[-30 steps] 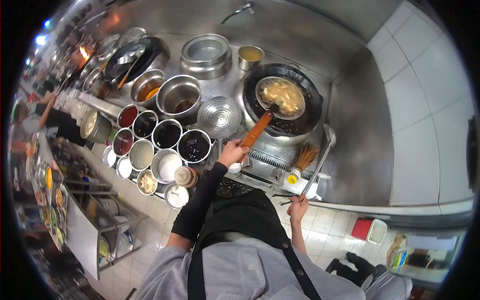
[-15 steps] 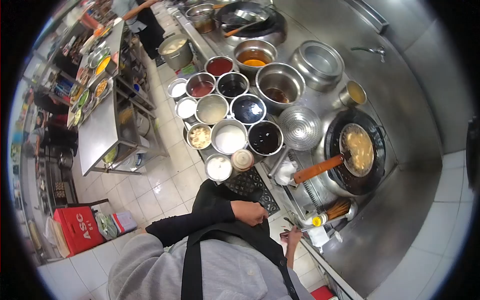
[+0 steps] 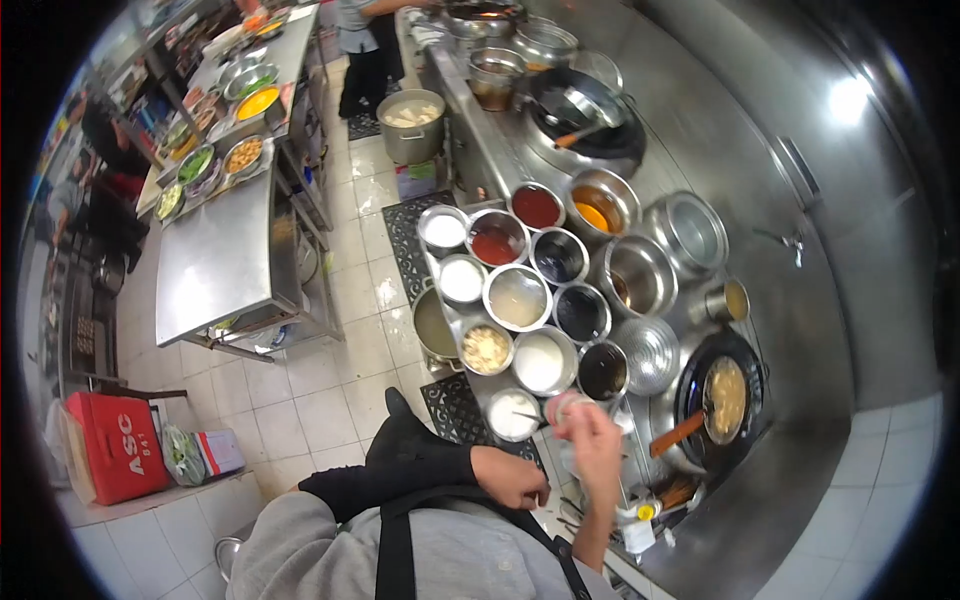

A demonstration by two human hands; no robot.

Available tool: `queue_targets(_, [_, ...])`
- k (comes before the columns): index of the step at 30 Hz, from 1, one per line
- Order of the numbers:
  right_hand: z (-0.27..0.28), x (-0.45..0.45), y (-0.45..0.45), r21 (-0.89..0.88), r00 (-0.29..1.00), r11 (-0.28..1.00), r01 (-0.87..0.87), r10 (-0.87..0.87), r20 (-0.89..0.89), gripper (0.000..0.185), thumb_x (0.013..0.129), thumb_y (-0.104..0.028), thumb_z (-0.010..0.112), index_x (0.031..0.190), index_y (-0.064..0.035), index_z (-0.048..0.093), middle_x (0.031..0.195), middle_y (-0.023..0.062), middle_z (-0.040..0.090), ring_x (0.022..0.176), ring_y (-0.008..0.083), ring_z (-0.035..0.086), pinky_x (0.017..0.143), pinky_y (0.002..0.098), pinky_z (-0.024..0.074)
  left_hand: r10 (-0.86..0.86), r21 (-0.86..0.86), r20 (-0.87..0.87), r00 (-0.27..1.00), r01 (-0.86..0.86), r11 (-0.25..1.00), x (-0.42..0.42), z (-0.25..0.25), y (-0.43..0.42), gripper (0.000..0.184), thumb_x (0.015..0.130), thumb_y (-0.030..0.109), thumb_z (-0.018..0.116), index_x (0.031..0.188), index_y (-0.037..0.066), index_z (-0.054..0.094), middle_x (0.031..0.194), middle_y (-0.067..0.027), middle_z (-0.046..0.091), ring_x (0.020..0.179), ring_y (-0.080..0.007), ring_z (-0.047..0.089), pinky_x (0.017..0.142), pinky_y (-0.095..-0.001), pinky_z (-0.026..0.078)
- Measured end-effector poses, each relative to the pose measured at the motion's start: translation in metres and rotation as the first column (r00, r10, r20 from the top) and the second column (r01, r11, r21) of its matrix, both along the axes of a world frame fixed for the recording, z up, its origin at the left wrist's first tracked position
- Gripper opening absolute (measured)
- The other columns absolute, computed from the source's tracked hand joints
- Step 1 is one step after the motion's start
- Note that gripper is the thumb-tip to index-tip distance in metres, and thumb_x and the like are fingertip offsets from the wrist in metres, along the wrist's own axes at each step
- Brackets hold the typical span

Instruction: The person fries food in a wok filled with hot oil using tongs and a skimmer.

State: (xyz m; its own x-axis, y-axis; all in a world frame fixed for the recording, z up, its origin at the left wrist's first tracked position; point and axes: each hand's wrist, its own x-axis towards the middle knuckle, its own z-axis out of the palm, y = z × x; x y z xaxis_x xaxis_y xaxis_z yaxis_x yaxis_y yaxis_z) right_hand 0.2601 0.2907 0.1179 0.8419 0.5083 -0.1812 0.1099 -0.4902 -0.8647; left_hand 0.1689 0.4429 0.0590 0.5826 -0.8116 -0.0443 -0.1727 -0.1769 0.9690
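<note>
My left hand (image 3: 512, 478) rests in front of my apron, fingers loosely curled, with nothing seen in them. My right hand (image 3: 592, 445) reaches over the near edge of the pots, slightly blurred, its fingers pinched together. From those fingers a thin dark-handled spoon (image 3: 527, 415) runs into a pot of white powder (image 3: 513, 425); its bowl is hidden. Partly behind the fingers is a small round jar (image 3: 567, 403). Beside them stand a pot of white contents (image 3: 540, 361), a pot of dark sauce (image 3: 602, 371) and a bowl of pale chopped pieces (image 3: 486, 348).
A dark wok (image 3: 755, 385) at right holds a strainer ladle (image 3: 724, 400) with yellowish food. A perforated strainer (image 3: 646, 355) lies beside the sauces. A steel table (image 3: 222, 265) stands at left, and a large stockpot (image 3: 411, 125) on the floor. A co-worker (image 3: 365, 50) is at the back.
My right hand has risen from beside the counter's edge to the pots, and a spoon now shows in the white powder. My left hand has barely moved. The view has shifted.
</note>
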Motion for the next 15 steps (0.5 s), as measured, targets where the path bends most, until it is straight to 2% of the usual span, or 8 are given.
queue_targets(2, [0.004, -0.027, 0.097, 0.121, 0.943, 0.958, -0.262, 0.281, -0.181, 0.026, 0.108, -0.022, 0.059, 0.117, 0.0002, 0.071, 0.093, 0.0156, 0.077, 0.084, 0.0193, 0.076, 0.074, 0.0357, 0.0583, -0.011, -0.094, -0.029, 1.0, 0.008, 0.996, -0.017, 0.008, 0.039, 0.031, 0.101, 0.017, 0.062, 0.122, -0.005, 0.068, 0.117, -0.0234, 0.073, 0.111, -0.0361, 0.07, 0.096, -0.0445, 0.055])
queue_targets(3, [0.004, -0.042, 0.139, 0.117, 0.875, 0.896, -0.429, 0.444, -0.194, 0.029, 0.107, -0.023, 0.061, 0.122, 0.0003, 0.069, 0.097, 0.0184, 0.077, 0.089, 0.0272, 0.076, 0.079, 0.0385, 0.0582, 0.029, -0.168, -0.109, 0.994, -0.047, 0.985, -0.032, -0.008, 0.054, 0.031, 0.1, 0.017, 0.064, 0.125, -0.002, 0.069, 0.121, -0.0195, 0.073, 0.115, -0.0288, 0.069, 0.1, -0.0398, 0.054])
queue_targets(4, [0.01, -0.055, 0.176, 0.068, 0.762, 0.765, -0.64, 0.644, -0.076, 0.029, 0.109, -0.019, 0.055, 0.127, -0.0006, 0.068, 0.098, 0.0158, 0.077, 0.093, 0.0265, 0.076, 0.085, 0.0372, 0.0582, 0.268, -0.174, -0.271, 0.924, -0.321, 0.931, -0.058, -0.036, 0.058, 0.032, 0.099, 0.016, 0.063, 0.126, 0.0, 0.069, 0.118, -0.0181, 0.074, 0.112, -0.027, 0.07, 0.096, -0.0394, 0.054])
queue_targets(5, [0.006, -0.065, 0.207, 0.102, 0.642, 0.656, -0.748, 0.754, -0.14, 0.032, 0.11, -0.024, 0.055, 0.128, -0.0009, 0.067, 0.099, 0.0176, 0.077, 0.094, 0.0312, 0.076, 0.086, 0.0394, 0.0578, 0.472, -0.136, -0.425, 0.773, -0.57, 0.811, -0.09, -0.067, 0.055, 0.033, 0.097, 0.016, 0.062, 0.127, 0.002, 0.069, 0.114, -0.0167, 0.075, 0.109, -0.0252, 0.071, 0.092, -0.0389, 0.055])
queue_targets(6, [0.004, -0.073, 0.233, 0.147, 0.504, 0.533, -0.833, 0.841, -0.195, 0.035, 0.11, -0.029, 0.054, 0.128, -0.0013, 0.067, 0.1, 0.0194, 0.077, 0.096, 0.0358, 0.075, 0.088, 0.0415, 0.0575, 0.515, -0.129, -0.44, 0.736, -0.619, 0.774, -0.099, -0.066, 0.076, 0.035, 0.098, 0.017, 0.061, 0.129, 0.003, 0.068, 0.116, -0.0161, 0.074, 0.111, -0.025, 0.07, 0.095, -0.0388, 0.054])
queue_targets(8, [0.01, -0.086, 0.279, 0.012, 0.383, 0.397, -0.918, 0.893, -0.237, 0.045, 0.111, -0.039, 0.048, 0.119, 0.0001, 0.068, 0.102, 0.0253, 0.074, 0.099, 0.0431, 0.071, 0.089, 0.0475, 0.0553, 0.594, -0.116, -0.469, 0.654, -0.712, 0.692, -0.118, -0.064, 0.118, 0.037, 0.1, 0.021, 0.06, 0.134, 0.005, 0.066, 0.12, -0.0149, 0.074, 0.115, -0.0245, 0.068, 0.1, -0.0386, 0.052])
queue_targets(11, [0.015, -0.106, 0.339, -0.08, 0.191, 0.174, -0.981, 0.932, -0.308, 0.052, 0.112, -0.045, 0.043, 0.11, 0.0014, 0.068, 0.101, 0.0284, 0.073, 0.099, 0.048, 0.069, 0.089, 0.0516, 0.0538, 0.428, -0.05, -0.175, 0.887, -0.442, 0.896, -0.118, -0.01, 0.201, 0.038, 0.103, 0.024, 0.06, 0.134, 0.004, 0.066, 0.124, -0.0151, 0.072, 0.121, -0.0255, 0.065, 0.106, -0.039, 0.049])
queue_targets(15, [0.01, -0.119, 0.396, -0.064, -0.017, -0.036, -0.997, 0.959, -0.284, 0.058, 0.113, -0.045, 0.038, 0.102, 0.0033, 0.068, 0.097, 0.0285, 0.072, 0.096, 0.0492, 0.068, 0.089, 0.053, 0.0532, 0.522, 0.003, -0.179, 0.834, -0.53, 0.848, -0.134, -0.016, 0.246, 0.038, 0.103, 0.025, 0.06, 0.134, 0.004, 0.065, 0.124, -0.0152, 0.072, 0.121, -0.0258, 0.065, 0.106, -0.0392, 0.048])
